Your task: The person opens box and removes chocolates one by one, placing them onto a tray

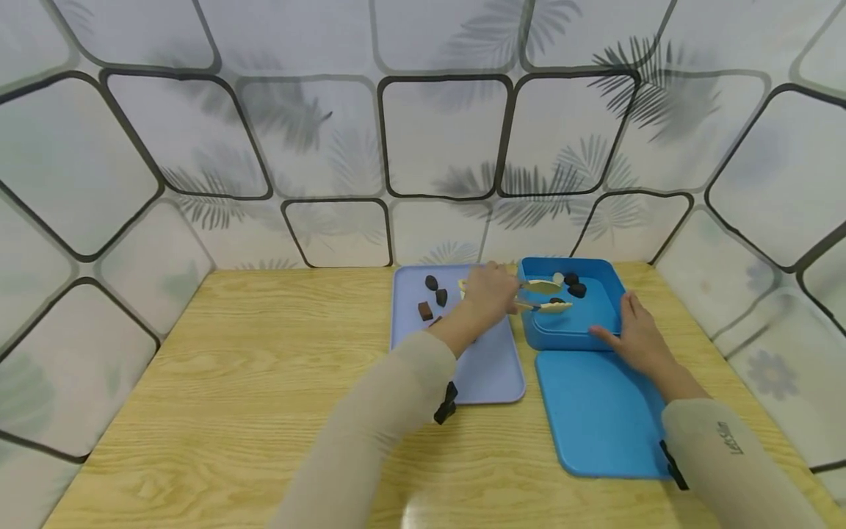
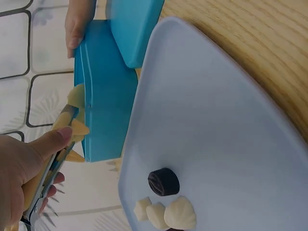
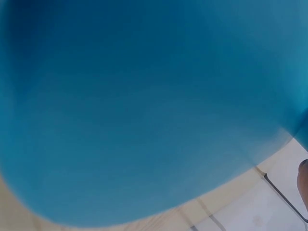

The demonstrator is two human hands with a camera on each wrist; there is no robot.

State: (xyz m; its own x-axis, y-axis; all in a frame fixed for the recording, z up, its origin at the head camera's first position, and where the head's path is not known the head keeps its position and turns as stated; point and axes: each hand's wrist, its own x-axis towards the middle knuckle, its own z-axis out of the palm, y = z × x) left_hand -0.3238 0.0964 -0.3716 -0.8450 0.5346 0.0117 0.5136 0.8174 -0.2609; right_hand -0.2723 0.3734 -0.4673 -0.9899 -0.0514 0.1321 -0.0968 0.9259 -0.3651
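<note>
On the wooden table (image 1: 231, 382), against a patterned tile-print backdrop, sit a pale lilac tray (image 1: 485, 367) and, just right of it, an open blue box (image 1: 568, 330) with its blue lid (image 1: 598, 415) lying flat on the table in front of it, touching or nearly touching the box's near wall. Person's left hand (image 1: 487, 292) hovers over the far right corner of the tray, fingers curled and clamped on a pair of tongs (image 1: 538, 295); tong tips reach over the box's left wall, and the wrist view shows pale yellow scalloped tips beside that wall. Whether the tips pinch a piece cannot be told. Right hand (image 1: 633, 332) rests against the box's near right side, fingers fairly straight and together, gripping nothing. Inside the box, toward the far wall, lie a few dark chocolates (image 1: 575, 285) and one pale piece. On the tray's far left lie three dark chocolate pieces (image 1: 433, 295); left wrist view also shows pale shell-shaped pieces (image 2: 169, 214) next to a dark round one (image 2: 163, 182). Right wrist view shows mostly blue lid, blurred.
</note>
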